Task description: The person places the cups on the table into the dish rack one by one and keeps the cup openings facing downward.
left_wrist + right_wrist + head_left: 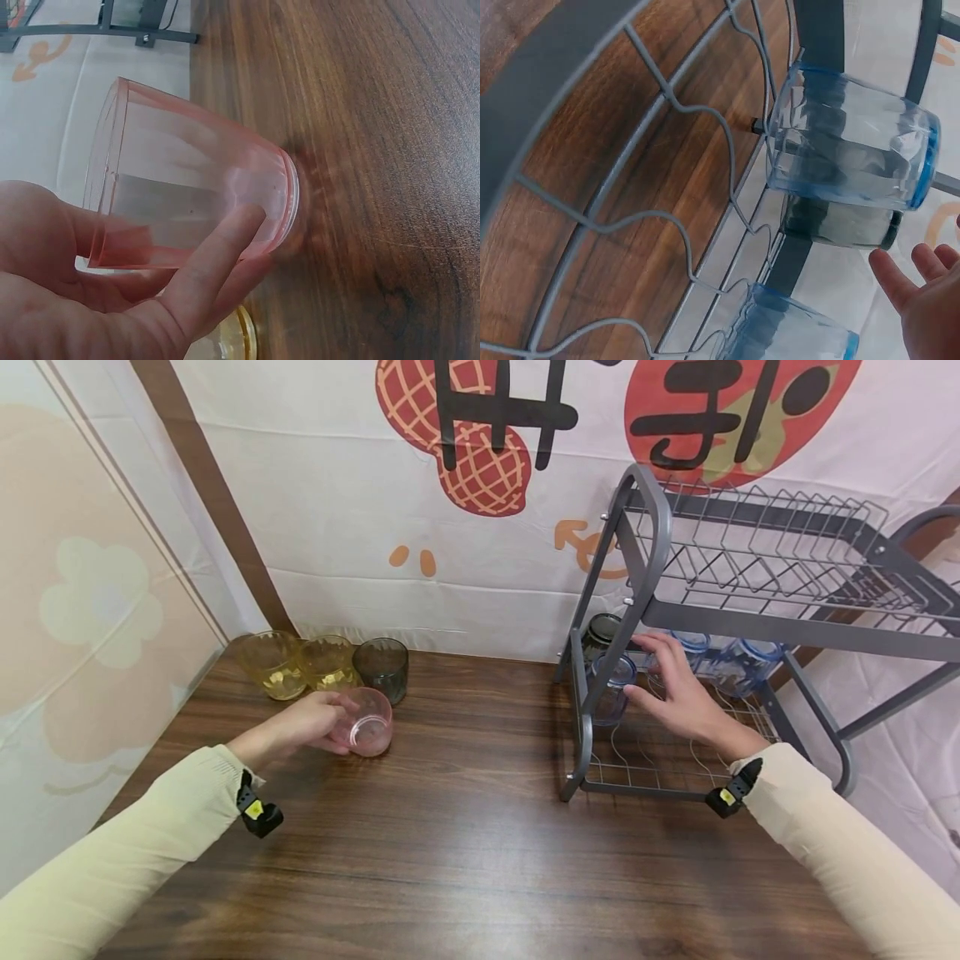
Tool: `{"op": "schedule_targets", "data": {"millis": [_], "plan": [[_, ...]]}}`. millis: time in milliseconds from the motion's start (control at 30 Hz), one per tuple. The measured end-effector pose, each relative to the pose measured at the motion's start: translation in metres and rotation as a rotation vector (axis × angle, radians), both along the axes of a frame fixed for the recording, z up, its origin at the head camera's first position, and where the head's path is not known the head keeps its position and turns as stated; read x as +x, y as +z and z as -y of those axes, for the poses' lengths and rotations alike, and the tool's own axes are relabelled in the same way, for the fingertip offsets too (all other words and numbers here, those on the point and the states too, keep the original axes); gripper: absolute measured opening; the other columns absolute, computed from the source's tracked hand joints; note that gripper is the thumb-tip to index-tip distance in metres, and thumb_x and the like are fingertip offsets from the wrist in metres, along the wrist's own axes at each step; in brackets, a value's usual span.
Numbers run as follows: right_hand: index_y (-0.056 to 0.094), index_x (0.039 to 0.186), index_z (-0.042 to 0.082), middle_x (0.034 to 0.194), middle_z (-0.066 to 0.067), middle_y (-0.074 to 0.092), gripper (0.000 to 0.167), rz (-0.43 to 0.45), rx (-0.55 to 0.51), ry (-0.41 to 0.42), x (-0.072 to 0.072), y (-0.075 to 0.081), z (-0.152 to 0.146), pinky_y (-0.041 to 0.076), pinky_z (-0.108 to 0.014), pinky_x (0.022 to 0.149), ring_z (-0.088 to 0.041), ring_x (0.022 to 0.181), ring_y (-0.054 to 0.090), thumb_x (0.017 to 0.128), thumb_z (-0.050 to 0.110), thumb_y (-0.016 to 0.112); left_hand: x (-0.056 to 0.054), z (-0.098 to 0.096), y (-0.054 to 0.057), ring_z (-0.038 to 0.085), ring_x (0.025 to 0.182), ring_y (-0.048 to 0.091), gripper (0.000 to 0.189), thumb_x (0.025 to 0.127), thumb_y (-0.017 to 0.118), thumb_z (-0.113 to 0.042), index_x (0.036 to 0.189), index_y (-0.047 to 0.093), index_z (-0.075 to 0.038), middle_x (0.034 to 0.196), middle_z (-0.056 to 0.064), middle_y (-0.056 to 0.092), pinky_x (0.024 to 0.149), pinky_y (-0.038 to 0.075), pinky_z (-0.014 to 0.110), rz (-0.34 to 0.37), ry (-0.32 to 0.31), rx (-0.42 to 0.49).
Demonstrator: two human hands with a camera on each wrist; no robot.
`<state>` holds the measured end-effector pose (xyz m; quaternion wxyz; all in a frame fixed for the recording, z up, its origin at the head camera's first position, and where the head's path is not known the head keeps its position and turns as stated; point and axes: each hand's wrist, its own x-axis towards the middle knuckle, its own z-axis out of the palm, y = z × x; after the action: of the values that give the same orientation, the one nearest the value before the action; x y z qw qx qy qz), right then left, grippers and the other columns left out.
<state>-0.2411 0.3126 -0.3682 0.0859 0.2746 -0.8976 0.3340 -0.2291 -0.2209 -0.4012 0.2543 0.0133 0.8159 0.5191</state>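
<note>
My left hand [309, 722] grips a clear pink cup [371, 731] from its left side. In the left wrist view the fingers lie along the wall of the pink cup [187, 180], whose base is right at the wooden table [375, 180]. Behind it stand a dark grey cup [384, 664] and two yellow cups [272, 668]. On the right, my right hand [678, 697] reaches into the lower tier of the rack, fingers spread. A clear blue cup [855, 142] is nearest, apart from the fingertips, with a dark cup [840, 221] beside it.
The grey two-tier metal rack [648, 568] stands at the right, with an upper wire basket [795, 552] above my right hand. Further blue cups [746, 668] sit on its lower wire shelf. A printed cloth [480, 602] hangs behind the table.
</note>
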Motion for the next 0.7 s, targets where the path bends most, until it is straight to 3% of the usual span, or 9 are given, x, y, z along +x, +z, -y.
{"op": "schedule_targets", "data": {"millis": [167,367,600,700], "plan": [[0.032,0.154,-0.001,0.157,-0.025,0.021,0.064,-0.021,-0.015,0.003,0.005,0.007,-0.003,0.04,-0.066,0.102,-0.044,0.137,0.033,0.099,0.01,0.063,0.001,0.002,0.003,0.02,0.076,0.067,0.046,0.101,0.032,-0.001,0.14,0.035,0.023,0.107,0.032,0.058,0.073,0.064,0.036,-0.037,-0.011,-0.003],[0.033,0.154,0.001,0.157,-0.022,0.023,0.061,-0.031,-0.02,0.0,0.013,0.016,-0.006,0.043,-0.056,0.1,-0.037,0.135,0.036,0.1,0.008,0.059,0.004,0.001,0.007,0.022,0.081,0.069,0.045,0.102,0.032,0.001,0.14,0.034,0.023,0.104,0.03,0.063,0.075,0.064,0.037,-0.048,-0.013,0.009],[0.036,0.154,0.003,0.158,-0.017,0.026,0.057,-0.042,-0.029,0.007,0.02,0.023,-0.009,0.043,-0.024,0.103,-0.034,0.131,0.042,0.101,0.007,0.055,0.005,0.001,0.01,0.027,0.092,0.069,0.044,0.103,0.027,0.002,0.143,0.031,0.021,0.128,0.041,0.049,0.079,0.064,0.038,-0.068,-0.014,0.047],[0.036,0.154,0.001,0.157,-0.017,0.027,0.056,-0.036,-0.036,0.014,0.023,0.025,-0.01,0.042,-0.02,0.103,-0.035,0.132,0.042,0.101,0.006,0.054,0.007,0.0,0.014,0.029,0.097,0.067,0.043,0.104,0.029,0.002,0.142,0.035,0.02,0.136,0.042,0.044,0.077,0.063,0.034,-0.108,-0.022,0.016]]}}
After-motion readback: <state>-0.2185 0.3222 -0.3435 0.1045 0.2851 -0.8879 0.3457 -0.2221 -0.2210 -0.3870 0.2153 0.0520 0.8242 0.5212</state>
